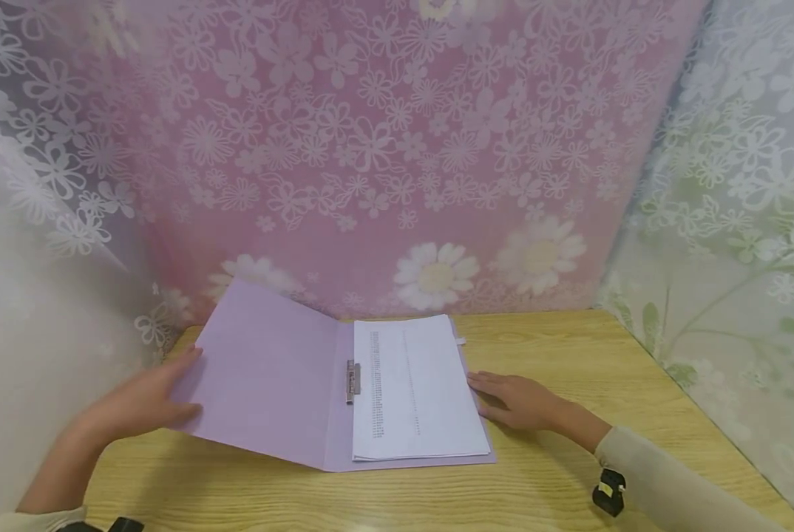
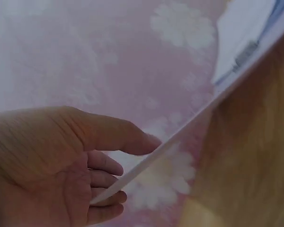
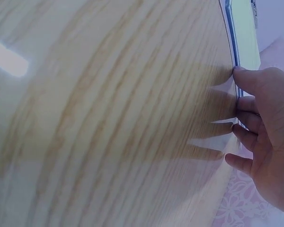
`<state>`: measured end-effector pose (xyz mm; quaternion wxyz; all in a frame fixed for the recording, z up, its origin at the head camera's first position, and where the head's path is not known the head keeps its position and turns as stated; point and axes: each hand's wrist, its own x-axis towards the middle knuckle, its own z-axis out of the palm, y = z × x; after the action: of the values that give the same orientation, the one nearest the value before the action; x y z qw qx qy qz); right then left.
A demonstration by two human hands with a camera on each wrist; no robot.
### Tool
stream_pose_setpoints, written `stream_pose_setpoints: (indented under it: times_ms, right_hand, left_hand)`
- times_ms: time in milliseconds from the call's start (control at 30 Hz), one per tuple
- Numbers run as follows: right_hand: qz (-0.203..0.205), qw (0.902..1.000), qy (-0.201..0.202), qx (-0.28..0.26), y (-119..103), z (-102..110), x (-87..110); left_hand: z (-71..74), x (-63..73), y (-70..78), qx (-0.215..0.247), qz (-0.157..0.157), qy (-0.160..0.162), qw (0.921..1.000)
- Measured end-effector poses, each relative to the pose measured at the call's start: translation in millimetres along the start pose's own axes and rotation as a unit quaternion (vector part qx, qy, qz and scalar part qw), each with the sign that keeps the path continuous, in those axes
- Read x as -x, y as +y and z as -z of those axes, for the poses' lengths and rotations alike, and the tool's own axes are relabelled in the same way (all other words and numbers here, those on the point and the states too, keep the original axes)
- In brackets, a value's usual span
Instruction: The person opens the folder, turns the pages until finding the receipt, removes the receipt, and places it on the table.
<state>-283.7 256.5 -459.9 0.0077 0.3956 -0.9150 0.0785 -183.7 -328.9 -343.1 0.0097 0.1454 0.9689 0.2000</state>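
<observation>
**Purple folder (image 1: 257,369) spread between two hands**

The folder lies on the wood-grain table (image 1: 543,332), near the patterned wall (image 1: 344,111) at twelve o'clock. Its cover (image 1: 270,414) rises at nine o'clock from the fold, tilted off the tabletop, while the other half lies flat at three o'clock.

The person's left hand (image 1: 140,399) holds the cover's outer edge at nine o'clock, the thumb on the inner face and the fingers curled about the border; that grip probably keeps the stiff board from dropping.

At three o'clock, the right hand (image 1: 520,399) rests against the folder's far edge, its fingers extended and slightly bent, touching without clasping. This light contact likely steadies the base so that it does not slide as the cover is held up.

The white sheets (image 1: 423,384) lie on the flat half, their left border under a metal clip (image 1: 353,381) just to the three o'clock side of the fold, presumably so the stack stays aligned. The print is too small to read.
</observation>
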Motion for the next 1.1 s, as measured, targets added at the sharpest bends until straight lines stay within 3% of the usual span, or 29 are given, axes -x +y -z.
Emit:
stream_pose_setpoints:
  times_ms: [200,400,600,800,1100]
  right_hand:
    - [0.004,0.9999,-0.004,0.012,2,-1,-2.6]
    - [-0.004,0.9998,-0.012,0.012,2,0,-4.3]
    - [-0.006,0.9998,-0.012,0.012,4,1,-4.2]
    - [-0.01,0.9997,-0.008,0.021,10,3,-5.0]
    - [-0.04,0.9989,-0.022,0.004,25,4,-2.9]
  left_hand:
    - [-27.5,-7.3,-31.6,0.0,0.023,-0.016,0.9996]
    - [-50.4,-18.5,-47.4,0.011,0.037,-0.047,0.9981]
    - [-68.9,-29.5,-50.5,0.049,0.024,-0.074,0.9958]
    - [-82.6,-38.0,-48.9,0.059,0.039,-0.101,0.9924]
    - [-90.6,-47.3,-41.4,0.066,0.047,-0.109,0.9907]
